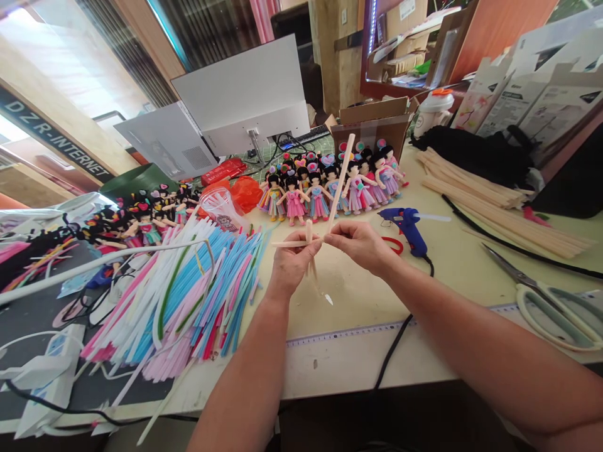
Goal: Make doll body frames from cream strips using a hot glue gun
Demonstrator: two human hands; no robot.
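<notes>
My left hand (293, 262) is closed around a small frame of cream sticks (301, 243), one lying crosswise and one upright. My right hand (358, 243) pinches a long cream stick (341, 179) that slants up and away from the crossing point. Both hands hover above the pale table (452, 270) at its middle. Behind them stands a row of small dolls in pink and blue dresses (325, 182). A blue glue gun (407, 226) lies just right of my right hand.
A heap of pink, blue and white strips (188, 301) lies left. Cream sticks (490, 201) are piled right, with large scissors (546, 295) nearer. Two monitor backs (245, 94), a cardboard box (372, 122), a power strip (47, 370) and a ruler strip (343, 333) are around.
</notes>
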